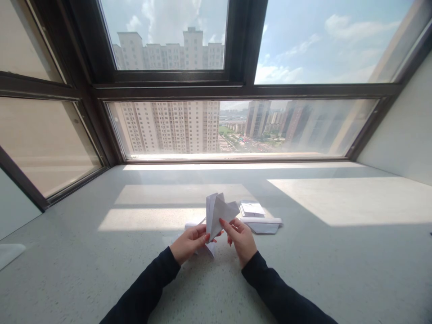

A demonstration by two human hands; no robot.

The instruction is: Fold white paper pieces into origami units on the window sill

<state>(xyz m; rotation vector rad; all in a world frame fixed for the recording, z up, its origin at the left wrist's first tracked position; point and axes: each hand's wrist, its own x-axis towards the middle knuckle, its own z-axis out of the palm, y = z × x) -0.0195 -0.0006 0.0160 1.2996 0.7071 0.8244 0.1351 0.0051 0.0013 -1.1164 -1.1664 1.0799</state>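
A folded piece of white paper is held up between my two hands, its several creased flaps fanning out to pointed corners at the top and right. My left hand pinches its lower left edge. From the right, my right hand grips the paper's lower part, thumb on the near face. Behind and below my left hand, more folded white paper lies on the pale speckled sill, partly hidden by the hands.
Just right of my hands lie a folded paper piece with a rolled edge and a small stack of white paper. A white object sits at the far left. Dark-framed windows border the sill.
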